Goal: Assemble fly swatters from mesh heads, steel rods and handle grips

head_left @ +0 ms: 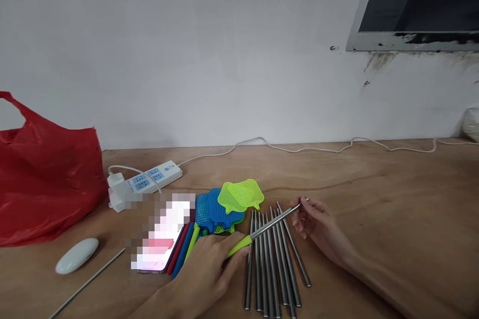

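My left hand (pixel 209 269) is wrapped round the lime-green grip of a fly swatter handle (pixel 275 220), whose metal rod slants up to the right. At the rod's far tip, the thumb and fingers of my right hand (pixel 312 217) are pinched on it. Beneath the rod, several loose metal rods (pixel 271 269) lie side by side on the wooden table (pixel 374 194). Blue fly swatter heads (pixel 220 209) and lime-green fly swatter heads (pixel 245 195) are piled just beyond my left hand. Beside that hand lie coloured grips (pixel 185 246) in red, blue and green, partly hidden by it.
A phone with a lit screen (pixel 164 239) is left of the grips. Farther left are a white power strip (pixel 157 177), a white oval object (pixel 77 255), a thin rod (pixel 88 283) and a red plastic bag (pixel 48 174). A white cable (pixel 299 150) runs along the wall.
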### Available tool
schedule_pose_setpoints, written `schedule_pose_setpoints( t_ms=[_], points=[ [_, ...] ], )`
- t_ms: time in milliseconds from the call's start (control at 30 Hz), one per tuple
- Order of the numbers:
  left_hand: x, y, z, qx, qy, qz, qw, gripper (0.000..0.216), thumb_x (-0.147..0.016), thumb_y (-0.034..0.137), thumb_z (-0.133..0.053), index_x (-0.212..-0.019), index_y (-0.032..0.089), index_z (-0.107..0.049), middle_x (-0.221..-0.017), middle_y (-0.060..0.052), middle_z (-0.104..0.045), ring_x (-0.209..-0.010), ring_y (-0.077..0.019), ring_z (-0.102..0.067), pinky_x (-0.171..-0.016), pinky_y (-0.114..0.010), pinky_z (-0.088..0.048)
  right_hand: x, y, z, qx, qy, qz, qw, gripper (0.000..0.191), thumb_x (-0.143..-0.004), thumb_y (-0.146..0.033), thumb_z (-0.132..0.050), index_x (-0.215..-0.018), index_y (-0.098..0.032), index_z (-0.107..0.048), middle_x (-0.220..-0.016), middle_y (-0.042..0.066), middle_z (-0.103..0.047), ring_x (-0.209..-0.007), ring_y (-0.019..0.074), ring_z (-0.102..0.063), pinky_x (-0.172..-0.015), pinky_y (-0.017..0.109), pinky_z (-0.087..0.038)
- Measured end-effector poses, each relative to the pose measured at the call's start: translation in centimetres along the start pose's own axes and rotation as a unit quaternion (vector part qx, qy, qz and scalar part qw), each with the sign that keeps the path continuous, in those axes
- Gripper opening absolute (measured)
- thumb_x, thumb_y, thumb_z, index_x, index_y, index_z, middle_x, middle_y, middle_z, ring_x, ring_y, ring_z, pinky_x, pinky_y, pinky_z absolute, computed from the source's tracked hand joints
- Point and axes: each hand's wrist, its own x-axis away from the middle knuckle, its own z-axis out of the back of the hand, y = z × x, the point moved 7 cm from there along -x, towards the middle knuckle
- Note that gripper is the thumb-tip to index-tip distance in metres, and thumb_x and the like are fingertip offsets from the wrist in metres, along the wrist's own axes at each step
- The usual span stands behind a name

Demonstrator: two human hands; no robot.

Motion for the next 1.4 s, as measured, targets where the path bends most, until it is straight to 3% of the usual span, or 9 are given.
schedule_pose_setpoints(
  t_ms=[167,400,467,600,733,867,1033,1200,1400],
  points=[
    [-0.1,0.1,-0.6,0.008,-0.031,-0.003,0.999,0.031,-0.105,0.036,-0.032,-0.086,0.022,-0.053,-0.079,-0.001,-0.066,-0.071,-0.0204,-0.062,-0.063,-0.029,-0.035,0.8,1.6,-1.9,0.043,-0.121,-0.050,0.990,0.032,-0.076,-0.048,-0.078,-0.084,-0.017,-0.075,-0.065,0.006,-0.071,-0.047,0.0109,-0.056,-0.044,0.021,-0.044],
    [0.0,0.8,-0.1,0.055,-0.015,-0.032,0.998,0.030,-0.105,0.036,-0.034,-0.090,0.022,-0.056,-0.079,0.000,-0.064,-0.072,-0.0181,-0.061,-0.063,-0.027,-0.040,1.6,1.9,-2.5,0.105,-0.149,-0.038,0.982,0.026,-0.079,-0.042,-0.077,-0.092,-0.019,-0.077,-0.075,0.005,-0.073,-0.055,0.0120,-0.059,-0.047,0.022,-0.048],
    [0.2,0.9,0.7,0.071,0.028,-0.053,0.996,0.027,-0.105,0.036,-0.035,-0.105,0.024,-0.059,-0.091,-0.002,-0.067,-0.085,-0.0202,-0.064,-0.073,-0.028,-0.046,1.5,1.7,-2.3,0.091,-0.128,-0.025,0.987,0.027,-0.078,-0.043,-0.078,-0.090,-0.019,-0.076,-0.072,0.004,-0.070,-0.054,0.0118,-0.058,-0.046,0.021,-0.047],
    [0.1,-0.1,2.5,-0.005,0.128,-0.044,0.991,0.031,-0.104,0.032,-0.036,-0.127,0.025,-0.056,-0.124,-0.008,-0.062,-0.115,-0.0265,-0.057,-0.098,-0.044,-0.045,0.7,0.5,-0.3,0.006,0.001,0.008,1.000,0.034,-0.070,-0.049,-0.083,-0.081,-0.018,-0.074,-0.057,-0.002,-0.059,-0.048,0.0083,-0.049,-0.042,0.017,-0.040],
    [-0.5,-1.9,2.6,-0.134,0.148,-0.008,0.980,0.040,-0.101,0.033,-0.045,-0.138,0.018,-0.050,-0.140,-0.013,-0.056,-0.131,-0.0329,-0.048,-0.107,-0.055,-0.038,0.2,-0.3,0.7,-0.054,0.063,0.005,0.997,0.037,-0.067,-0.049,-0.085,-0.071,-0.018,-0.067,-0.053,-0.006,-0.048,-0.045,0.0058,-0.038,-0.040,0.017,-0.034],
    [-0.8,-2.7,2.1,-0.198,0.139,-0.006,0.970,0.038,-0.100,0.033,-0.047,-0.131,0.014,-0.056,-0.129,-0.014,-0.065,-0.123,-0.0350,-0.054,-0.104,-0.059,-0.040,0.1,0.0,0.2,-0.072,0.052,-0.040,0.995,0.042,-0.067,-0.052,-0.084,-0.067,-0.018,-0.060,-0.050,-0.009,-0.038,-0.044,0.0054,-0.026,-0.040,0.017,-0.030],
    [-0.6,-2.2,2.6,-0.238,0.173,-0.013,0.956,0.024,-0.096,0.025,-0.048,-0.111,0.016,-0.066,-0.104,-0.011,-0.069,-0.099,-0.0321,-0.062,-0.087,-0.052,-0.048,-0.2,0.4,0.3,-0.074,0.032,-0.068,0.994,0.047,-0.066,-0.057,-0.083,-0.066,-0.019,-0.055,-0.051,-0.010,-0.034,-0.044,0.0053,-0.018,-0.038,0.016,-0.024],
    [-0.6,-2.1,2.7,-0.245,0.178,-0.027,0.953,0.019,-0.091,0.022,-0.053,-0.106,0.018,-0.064,-0.110,-0.011,-0.068,-0.103,-0.0321,-0.062,-0.088,-0.049,-0.049,-0.7,0.7,0.8,-0.076,0.011,-0.066,0.995,0.050,-0.064,-0.059,-0.083,-0.064,-0.020,-0.053,-0.047,-0.012,-0.030,-0.043,0.0058,-0.008,-0.032,0.016,-0.016],
    [-0.4,-1.7,2.6,-0.312,0.181,-0.023,0.932,0.020,-0.084,0.018,-0.060,-0.104,0.015,-0.063,-0.098,-0.011,-0.070,-0.091,-0.0319,-0.065,-0.084,-0.048,-0.050,-0.7,1.0,0.4,-0.100,-0.013,-0.110,0.989,0.047,-0.069,-0.053,-0.082,-0.063,-0.019,-0.050,-0.047,-0.012,-0.028,-0.042,0.0054,-0.008,-0.031,0.015,-0.019]
  ],
)
